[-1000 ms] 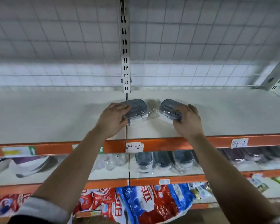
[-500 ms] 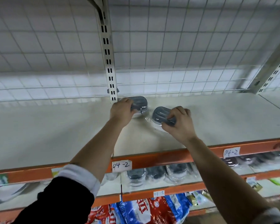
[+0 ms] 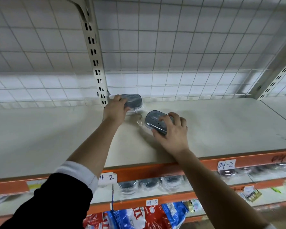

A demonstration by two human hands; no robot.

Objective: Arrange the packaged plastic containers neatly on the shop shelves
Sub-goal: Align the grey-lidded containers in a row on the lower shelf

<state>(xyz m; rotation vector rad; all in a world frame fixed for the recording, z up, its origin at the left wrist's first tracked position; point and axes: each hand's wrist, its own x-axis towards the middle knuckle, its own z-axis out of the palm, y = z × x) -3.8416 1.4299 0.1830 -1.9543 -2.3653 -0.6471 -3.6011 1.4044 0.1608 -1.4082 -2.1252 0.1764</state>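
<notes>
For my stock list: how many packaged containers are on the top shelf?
2. The back container sits beside the slotted upright, gripped by the left hand; the front container lies further forward, gripped by the right hand. None seems hidden.

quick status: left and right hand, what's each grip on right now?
left hand: grips the rear packaged container.
right hand: grips the front packaged container.

The left arm wears a black sleeve point(image 3: 53, 202) with a white cuff point(image 3: 78, 174); the right forearm point(image 3: 221, 187) is bare.
</notes>
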